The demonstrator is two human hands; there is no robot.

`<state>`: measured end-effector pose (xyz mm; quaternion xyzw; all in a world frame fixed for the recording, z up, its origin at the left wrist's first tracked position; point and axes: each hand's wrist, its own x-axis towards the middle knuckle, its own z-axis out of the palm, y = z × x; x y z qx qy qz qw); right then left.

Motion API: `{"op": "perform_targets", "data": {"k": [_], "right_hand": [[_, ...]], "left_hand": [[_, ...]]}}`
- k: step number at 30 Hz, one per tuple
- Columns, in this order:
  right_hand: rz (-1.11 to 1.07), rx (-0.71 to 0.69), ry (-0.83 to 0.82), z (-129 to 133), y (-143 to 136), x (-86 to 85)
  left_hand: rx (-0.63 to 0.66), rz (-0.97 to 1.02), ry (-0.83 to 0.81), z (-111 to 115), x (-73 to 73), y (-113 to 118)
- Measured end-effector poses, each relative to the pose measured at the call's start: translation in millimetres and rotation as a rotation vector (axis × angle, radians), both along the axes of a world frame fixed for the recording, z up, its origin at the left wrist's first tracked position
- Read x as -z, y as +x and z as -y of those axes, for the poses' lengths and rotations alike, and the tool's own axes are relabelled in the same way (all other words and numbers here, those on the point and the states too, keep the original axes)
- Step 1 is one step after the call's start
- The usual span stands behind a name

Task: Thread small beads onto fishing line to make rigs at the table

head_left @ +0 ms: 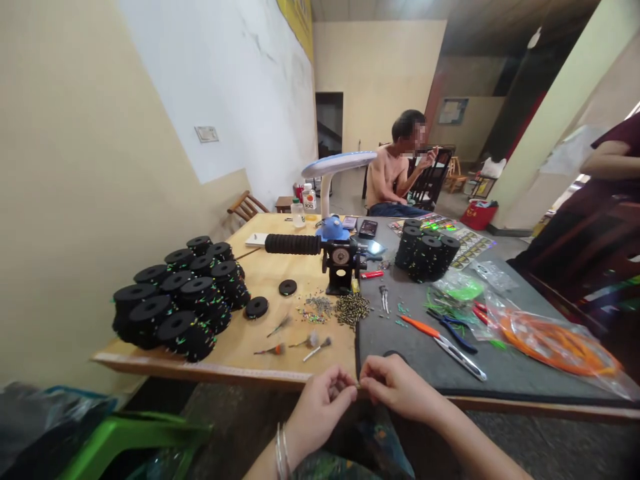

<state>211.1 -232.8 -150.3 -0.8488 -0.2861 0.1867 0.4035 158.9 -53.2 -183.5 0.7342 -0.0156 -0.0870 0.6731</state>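
Note:
My left hand (327, 400) and my right hand (387, 387) meet at the table's front edge, fingertips pinched close together. Something tiny seems to sit between them, too small to name. Just beyond are small brush-like pieces (273, 349) and a white-handled one (318, 349). Farther back lie a pile of dark and gold beads (353, 308), grey beads (319, 305) and two flat black foam discs (257, 307). Behind the beads stands a black device (341, 263) with a ribbed black roll (293, 245).
Stacked black foam spools (177, 293) fill the left. On the grey mat lie orange tweezers (443, 343), blue pliers (457, 332), bagged orange cord (560, 343) and more spools (427, 253). A lamp (333, 230) stands behind. One person sits beyond; another stands right.

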Motion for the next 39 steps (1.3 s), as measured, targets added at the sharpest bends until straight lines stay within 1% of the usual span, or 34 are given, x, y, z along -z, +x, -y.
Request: {"op": "perform_targets", "data": {"k": [5, 11, 14, 19, 22, 25, 28, 33, 39], "right_hand": [[0.078, -0.008, -0.007, 3.8, 1.7, -0.3], [0.085, -0.005, -0.016, 7.0, 1.2, -0.3], [0.075, -0.016, -0.021, 5.5, -0.7, -2.9], [0.026, -0.018, -0.004, 5.4, 0.5, -6.8], [-0.044, -0.012, 0.009, 7.3, 2.5, -6.9], [-0.062, -0.021, 0.014, 8.1, 3.0, -6.5], [-0.007, -0.027, 0.008, 7.2, 2.5, -6.3], [0.091, -0.066, 0.0, 4.5, 2.6, -2.0], [0.117, -0.028, 0.003, 5.3, 4.6, 7.2]], "left_hand": [[0.027, 0.014, 0.011, 3.1, -1.5, 2.9], [0.077, -0.142, -0.12, 2.9, 6.7, 7.3], [0.098, -0.152, -0.163, 3.3, 10.2, 9.1], [0.107, -0.144, -0.108, 1.5, 10.4, 7.0], [0.098, -0.152, -0.099, -1.3, 7.1, 5.8], [0.1, -0.157, -0.114, -3.2, 3.0, 5.8], [0.09, -0.158, -0.116, -3.0, 1.3, 5.7], [0.079, -0.124, -0.128, -2.1, 5.2, 3.7], [0.084, -0.073, -0.123, -2.0, 5.6, 2.2]]}}
